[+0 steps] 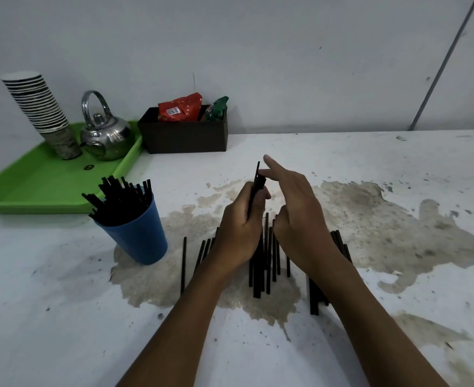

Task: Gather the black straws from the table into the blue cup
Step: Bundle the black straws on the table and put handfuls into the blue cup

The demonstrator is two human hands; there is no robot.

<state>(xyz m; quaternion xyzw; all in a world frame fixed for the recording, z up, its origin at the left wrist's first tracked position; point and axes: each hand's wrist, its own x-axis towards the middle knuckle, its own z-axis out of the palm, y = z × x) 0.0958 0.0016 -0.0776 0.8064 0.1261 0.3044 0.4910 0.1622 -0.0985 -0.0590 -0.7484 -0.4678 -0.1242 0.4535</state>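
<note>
A blue cup [138,238] stands left of centre on the white table, packed with several black straws [121,199] that lean left. More black straws [261,272] lie side by side on the table under my hands, pointing away from me. My left hand [241,227] is closed around a small upright bunch of black straws [256,181], held above the table. My right hand [300,213] hovers just right of it, thumb and a finger touching the bunch's top, index finger raised. Some loose straws are hidden beneath my wrists.
A green tray [34,188] at the back left holds a steel kettle [104,135] and a stack of paper cups [40,107]. A black box [185,135] with snack packets sits by the wall. The table [383,275] is stained brown around the straws.
</note>
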